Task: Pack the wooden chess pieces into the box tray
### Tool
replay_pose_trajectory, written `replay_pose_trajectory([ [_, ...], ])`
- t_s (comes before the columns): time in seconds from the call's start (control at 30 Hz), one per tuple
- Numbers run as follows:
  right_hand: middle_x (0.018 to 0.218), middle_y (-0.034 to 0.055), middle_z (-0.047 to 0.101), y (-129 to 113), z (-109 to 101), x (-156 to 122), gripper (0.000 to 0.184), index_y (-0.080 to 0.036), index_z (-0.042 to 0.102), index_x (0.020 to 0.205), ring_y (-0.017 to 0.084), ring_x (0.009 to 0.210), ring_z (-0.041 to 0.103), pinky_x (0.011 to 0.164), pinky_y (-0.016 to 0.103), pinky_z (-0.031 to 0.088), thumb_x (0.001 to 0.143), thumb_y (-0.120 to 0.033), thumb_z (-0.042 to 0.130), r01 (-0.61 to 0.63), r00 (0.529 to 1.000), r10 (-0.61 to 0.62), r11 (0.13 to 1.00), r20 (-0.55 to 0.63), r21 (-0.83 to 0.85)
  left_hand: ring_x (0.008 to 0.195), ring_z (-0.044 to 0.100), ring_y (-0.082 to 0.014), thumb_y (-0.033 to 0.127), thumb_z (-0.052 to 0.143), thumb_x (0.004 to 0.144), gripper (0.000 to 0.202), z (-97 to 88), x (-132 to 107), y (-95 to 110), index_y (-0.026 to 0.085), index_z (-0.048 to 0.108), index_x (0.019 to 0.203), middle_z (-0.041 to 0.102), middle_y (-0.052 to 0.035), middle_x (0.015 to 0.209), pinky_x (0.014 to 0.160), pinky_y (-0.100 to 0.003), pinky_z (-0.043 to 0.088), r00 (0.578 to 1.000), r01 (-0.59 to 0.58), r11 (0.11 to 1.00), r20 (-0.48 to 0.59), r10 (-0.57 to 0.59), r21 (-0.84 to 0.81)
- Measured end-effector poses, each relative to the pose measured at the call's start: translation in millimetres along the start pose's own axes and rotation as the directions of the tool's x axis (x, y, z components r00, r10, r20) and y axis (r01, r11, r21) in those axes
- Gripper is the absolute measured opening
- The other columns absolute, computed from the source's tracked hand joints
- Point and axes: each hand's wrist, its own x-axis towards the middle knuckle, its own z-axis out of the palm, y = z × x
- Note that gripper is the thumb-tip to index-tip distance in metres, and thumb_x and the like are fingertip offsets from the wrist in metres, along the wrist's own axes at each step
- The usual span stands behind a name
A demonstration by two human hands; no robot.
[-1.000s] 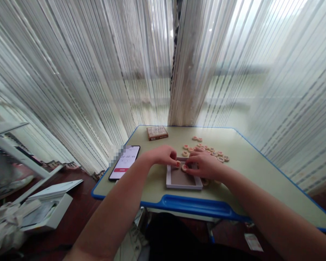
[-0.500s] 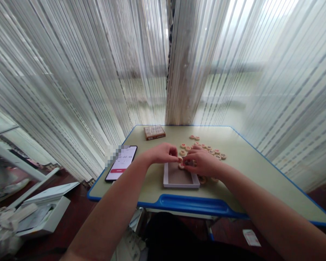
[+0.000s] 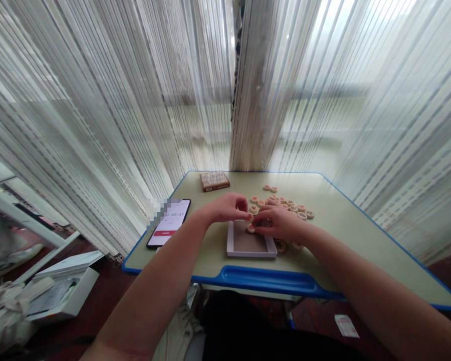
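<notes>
1. My left hand [image 3: 231, 206]: thumb and finger pinched on the upper piece [image 3: 250, 217], at the far rim of the tray.
2. My right hand [image 3: 280, 220]: fingertips against the lower piece [image 3: 251, 228]; I cannot tell whether they are clamped on it or merely touching. My other fingers are spread over the near side of the heap.
3. Pieces in my hands, 2: round, pale wood, red marking on the lower. The lower appears over the far part of the tray; I cannot tell if it rests on the floor.
4. Tray [image 3: 251, 254], 1: white, shallow, brownish floor, directly before me.
5. Heap [image 3: 301, 215], 1: round pieces, red or dark characters, beyond and right of the tray, partly under my right hand.
6. Pair [image 3: 273, 189], 2 pieces: side by side, beyond the heap.
7. Box [image 3: 215, 181], 1: flat, brown, printed, near the far left corner.
8. Phone [image 3: 170, 220], 1: left of my left forearm, timer ending 00:47, upper corner pixelated.
9. Table [image 3: 361, 235], 1: pale green, blue edge.
</notes>
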Motion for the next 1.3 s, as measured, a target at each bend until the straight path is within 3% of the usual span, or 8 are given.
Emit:
replay_pose_trajectory([
  [0.27, 0.079, 0.0055, 0.064, 0, -1, 0, 0.016, -0.022, 0.073, 0.084, 0.02, 0.082, 0.051, 0.079, 0.035, 0.038, 0.076, -0.03, 0.062, 0.005, 1.0, -0.004, 1.0, 0.019, -0.006, 0.073, 0.058, -0.0124, 0.03, 0.062, 0.072, 0.021, 0.0, -2, 5, 0.015, 0.07, 0.085, 0.069, -0.0024, 0.078, 0.069, -0.022, 0.04, 0.991, -0.075, 0.996, 0.114, 0.068, 0.054],
  [0.77, 0.081, 0.0057, 0.064, 1, 2, 0, 0.02, -0.021, 0.071, 0.089, 0.021, 0.082, 0.05, 0.078, 0.035, 0.037, 0.076, -0.032, 0.063, 0.012, 1.0, -0.012, 1.0, -0.002, 0.008, 0.066, 0.054, -0.0119, 0.031, 0.061, 0.072, 0.023, 4.6, 0, 4, 0.015, 0.073, 0.083, 0.067, -0.0011, 0.069, 0.061, -0.021, 0.036, 0.99, -0.05, 0.985, 0.139, 0.027, 0.163],
  [0.87, 0.083, 0.0067, 0.063, 2, 2, 1, 0.02, -0.019, 0.069, 0.091, 0.021, 0.083, 0.05, 0.077, 0.034, 0.039, 0.073, -0.027, 0.063, 0.018, 0.995, -0.014, 0.999, -0.098, 0.045, 0.061, 0.052, -0.0106, 0.032, 0.057, 0.074, 0.025, 4.7, 1, 3, 0.013, 0.072, 0.082, 0.066, -0.0007, 0.066, 0.057, -0.021, 0.034, 0.996, -0.061, 0.987, 0.08, 0.05, 0.15],
  [0.97, 0.081, 0.0066, 0.062, 2, 1, 1, 0.018, -0.019, 0.068, 0.088, 0.02, 0.08, 0.049, 0.076, 0.034, 0.04, 0.072, -0.025, 0.063, 0.037, 0.985, -0.027, 0.998, -0.169, 0.054, 0.06, 0.052, -0.011, 0.03, 0.055, 0.074, 0.025, 5.7, 5, -2, 0.011, 0.071, 0.078, 0.065, -0.0022, 0.066, 0.057, -0.021, 0.036, 0.991, -0.022, 0.988, -0.129, 0.042, 0.152],
  [1.03, 0.084, 0.0071, 0.062, 0, 2, 1, 0.022, -0.019, 0.068, 0.091, 0.021, 0.081, 0.049, 0.076, 0.035, 0.04, 0.072, -0.029, 0.063, 0.043, 0.988, -0.037, 0.998, -0.148, 0.039, 0.062, 0.053, -0.0116, 0.027, 0.053, 0.073, 0.024, 7.8, 9, -8, 0.011, 0.07, 0.076, 0.066, -0.0039, 0.069, 0.059, -0.022, 0.037, 0.95, 0.026, 0.981, -0.31, 0.034, 0.19],
  [1.1, 0.089, 0.0077, 0.061, -1, 3, 1, 0.03, -0.021, 0.067, 0.1, 0.022, 0.085, 0.048, 0.077, 0.036, 0.04, 0.072, -0.033, 0.064, 0.049, 0.994, -0.047, 0.999, -0.094, 0.022, 0.064, 0.054, -0.0119, 0.029, 0.052, 0.074, 0.024, 11.3, 13, -15, 0.012, 0.069, 0.076, 0.067, -0.0048, 0.072, 0.061, -0.022, 0.038, 0.912, 0.064, 0.976, -0.409, 0.028, 0.208],
  [1.2, 0.091, 0.0072, 0.06, -2, 7, 1, 0.029, -0.023, 0.068, 0.1, 0.022, 0.088, 0.048, 0.08, 0.036, 0.04, 0.073, -0.034, 0.063, 0.047, 0.998, -0.047, 0.999, -0.031, 0.007, 0.063, 0.053, -0.0118, 0.032, 0.051, 0.076, 0.026, 18.5, 20, -26, 0.013, 0.069, 0.073, 0.066, -0.0039, 0.069, 0.061, -0.023, 0.037, 0.9, 0.121, 0.97, -0.435, -0.018, 0.21],
  [1.3, 0.086, 0.0062, 0.06, -2, 9, 2, 0.021, -0.022, 0.07, 0.09, 0.022, 0.087, 0.048, 0.08, 0.036, 0.04, 0.074, -0.033, 0.062, 0.03, 0.999, -0.03, 1.0, -0.017, -0.005, 0.06, 0.052, -0.0117, 0.034, 0.049, 0.076, 0.03, 25.0, 27, -34, 0.012, 0.068, 0.068, 0.064, -0.0029, 0.062, 0.059, -0.023, 0.036, 0.924, 0.119, 0.975, -0.381, -0.039, 0.189],
])
